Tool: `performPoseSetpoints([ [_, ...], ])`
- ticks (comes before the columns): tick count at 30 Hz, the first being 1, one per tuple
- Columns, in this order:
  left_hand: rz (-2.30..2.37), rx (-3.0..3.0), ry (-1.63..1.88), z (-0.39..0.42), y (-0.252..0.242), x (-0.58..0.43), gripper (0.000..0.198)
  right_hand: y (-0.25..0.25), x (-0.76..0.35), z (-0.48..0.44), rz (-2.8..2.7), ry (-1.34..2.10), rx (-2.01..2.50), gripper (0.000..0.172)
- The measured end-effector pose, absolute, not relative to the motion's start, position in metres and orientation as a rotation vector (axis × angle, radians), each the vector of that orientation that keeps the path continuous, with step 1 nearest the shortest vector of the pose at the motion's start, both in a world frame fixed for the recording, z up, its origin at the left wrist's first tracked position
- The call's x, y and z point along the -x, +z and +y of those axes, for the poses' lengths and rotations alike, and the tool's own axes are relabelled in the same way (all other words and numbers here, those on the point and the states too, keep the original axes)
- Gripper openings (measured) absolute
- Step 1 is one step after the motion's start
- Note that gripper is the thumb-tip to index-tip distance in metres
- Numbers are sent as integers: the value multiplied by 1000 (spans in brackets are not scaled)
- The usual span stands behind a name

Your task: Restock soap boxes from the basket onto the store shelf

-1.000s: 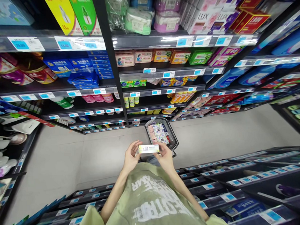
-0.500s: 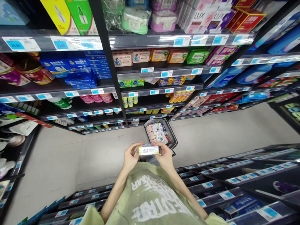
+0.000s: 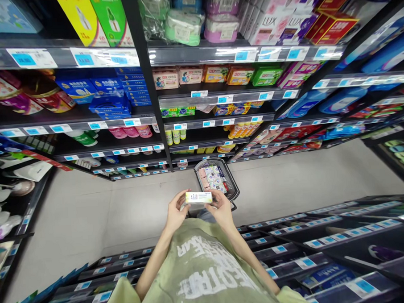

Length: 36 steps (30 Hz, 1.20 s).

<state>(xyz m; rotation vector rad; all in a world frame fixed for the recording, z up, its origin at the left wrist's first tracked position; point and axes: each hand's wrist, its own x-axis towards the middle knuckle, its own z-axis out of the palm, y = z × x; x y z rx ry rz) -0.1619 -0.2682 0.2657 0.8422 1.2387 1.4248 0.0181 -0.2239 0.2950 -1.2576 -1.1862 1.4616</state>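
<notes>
A small white and pale yellow box (image 3: 199, 197) with printed text is held level in front of my body. My left hand (image 3: 177, 209) grips its left end and my right hand (image 3: 221, 207) its right end, fingers behind and thumbs below. What the box contains cannot be made out. Just beyond my hands, a dark grey shopping basket (image 3: 230, 179) stands on the floor. Several white packs (image 3: 215, 180) and pink packs (image 3: 204, 179) lie inside it.
Shelves of boxed soaps (image 3: 215, 73) and bottles rise in front of me, with price-tagged edges (image 3: 216, 99). More shelving (image 3: 293, 250) stands close behind and to the right. Grey floor (image 3: 137, 203) runs along the aisle. A display rack (image 3: 10, 209) stands at the left.
The box has tilted and risen slightly, so its top strip no longer shows and its printed face is seen more fully. My thumbs have shifted to its lower edge.
</notes>
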Motion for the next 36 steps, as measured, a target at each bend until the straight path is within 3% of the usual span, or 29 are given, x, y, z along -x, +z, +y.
performPoseSetpoints([
  [4, 1233, -863, 1401, -269, 268, 164, 59, 294, -18, -224, -1100, 1471, 1289, 56],
  [14, 1258, -841, 1333, -269, 274, 167, 66, 298, -16, -223, -1062, 1518, 1354, 63],
  [24, 1237, -909, 1305, -267, 273, 170, 74, 293, -13, -221, -1017, 1497, 1375, 60],
  [30, 1276, -950, 1332, -265, 272, 169, 65, 286, -14, -220, -1014, 1496, 1391, 58],
  [36, 1348, -1074, 1363, -263, 286, 165, 72, 280, -11, -225, -988, 1659, 1284, 74],
])
